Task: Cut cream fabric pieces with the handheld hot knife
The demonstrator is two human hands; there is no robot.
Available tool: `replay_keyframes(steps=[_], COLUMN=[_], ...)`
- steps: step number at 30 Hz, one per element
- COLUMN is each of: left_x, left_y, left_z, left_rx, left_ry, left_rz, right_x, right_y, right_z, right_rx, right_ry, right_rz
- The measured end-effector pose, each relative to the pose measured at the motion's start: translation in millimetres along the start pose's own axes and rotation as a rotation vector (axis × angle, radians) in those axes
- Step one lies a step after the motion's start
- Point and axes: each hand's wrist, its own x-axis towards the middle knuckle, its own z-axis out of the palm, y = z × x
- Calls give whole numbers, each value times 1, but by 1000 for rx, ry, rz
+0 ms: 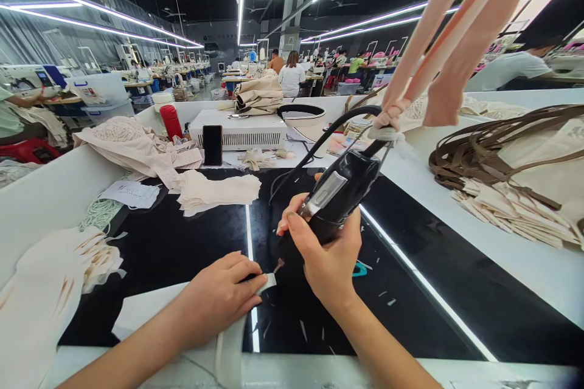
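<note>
My right hand (326, 255) is wrapped round a black corded hand tool (337, 194) with a silver panel, held at a tilt. Pink fabric strips (420, 67) knotted at the tool's top suspend it from above. Its small copper-coloured tip (278, 264) points down just beside the end of a white fabric strip (270, 281). My left hand (223, 292) holds that strip down on the black mat (182, 255), fingers closed near its end; part of the strip is hidden beneath them. A white flat piece (148, 310) lies under my left forearm.
Stacked pale fabric pieces (219, 189) lie ahead, before a phone (212, 146) and white box (250, 132). A red bottle (170, 123) stands behind. Cream pieces (41, 292) lie left, brown straps (456, 146) right. A teal tool (359, 268) and scraps are near my right hand.
</note>
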Motion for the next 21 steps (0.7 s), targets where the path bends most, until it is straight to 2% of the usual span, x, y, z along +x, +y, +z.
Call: replay_keyframes(steps=[9,21], left_x=[1,1], left_y=[0,1], left_z=[-4,-4], left_rx=[20,-27], left_ry=[-30,-22], left_rz=[4,-14], right_x=[-3,-5], right_y=[1,-5], right_z=[-1,-4], right_rx=[-7,18], right_ry=[-37,-9], right_rz=[11,-1])
